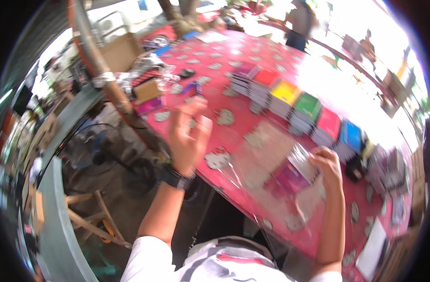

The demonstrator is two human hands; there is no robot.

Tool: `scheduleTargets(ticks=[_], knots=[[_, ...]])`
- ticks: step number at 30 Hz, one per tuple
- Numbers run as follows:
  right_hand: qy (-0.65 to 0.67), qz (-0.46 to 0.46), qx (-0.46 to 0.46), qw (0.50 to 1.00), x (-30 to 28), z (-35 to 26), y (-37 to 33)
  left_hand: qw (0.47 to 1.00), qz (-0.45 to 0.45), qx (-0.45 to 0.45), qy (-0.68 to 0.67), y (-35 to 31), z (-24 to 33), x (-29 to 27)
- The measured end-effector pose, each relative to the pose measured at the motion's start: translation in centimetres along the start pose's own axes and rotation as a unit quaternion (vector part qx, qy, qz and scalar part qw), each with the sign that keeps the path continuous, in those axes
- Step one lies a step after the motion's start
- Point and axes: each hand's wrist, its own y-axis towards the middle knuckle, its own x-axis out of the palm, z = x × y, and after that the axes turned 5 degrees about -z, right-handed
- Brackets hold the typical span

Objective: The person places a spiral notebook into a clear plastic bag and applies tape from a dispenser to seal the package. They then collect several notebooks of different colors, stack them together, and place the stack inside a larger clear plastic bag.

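Note:
My right hand (328, 165) is closed in a pinch on the edge of a clear plastic bag (300, 157). A small purple notebook (291, 177) shows in or under the bag, tilted over the table; glare hides which. My left hand (189, 136) is raised above the table's near left edge, blurred, fingers bent but apart, with nothing visible in them. Beyond the hands runs a slanting row of notebook stacks: purple (247, 70), red (265, 77), yellow (285, 92), green (308, 105), pinkish red (327, 122) and blue (350, 134).
A pink cloth with white cat figures covers the table (224, 162). Plastic-wrapped packs (389, 171) and a black object (356, 168) lie at the right. A cardboard box (118, 51) and a metal post (109, 87) stand at the left. A person (299, 23) stands beyond.

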Motion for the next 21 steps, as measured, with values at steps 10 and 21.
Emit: scheduleTargets(ticks=[10, 21], knots=[[-0.015, 0.036, 0.07, 0.997, -0.4, -1.7, -0.3, 0.938, -0.301, 0.121, 0.125, -8.1, 9.4, 13.7], [-0.205, 0.49, -0.077, 0.843, -13.6, 4.3, -2.5, 0.933, -0.324, 0.127, 0.09, -7.4, 9.6, 13.5]])
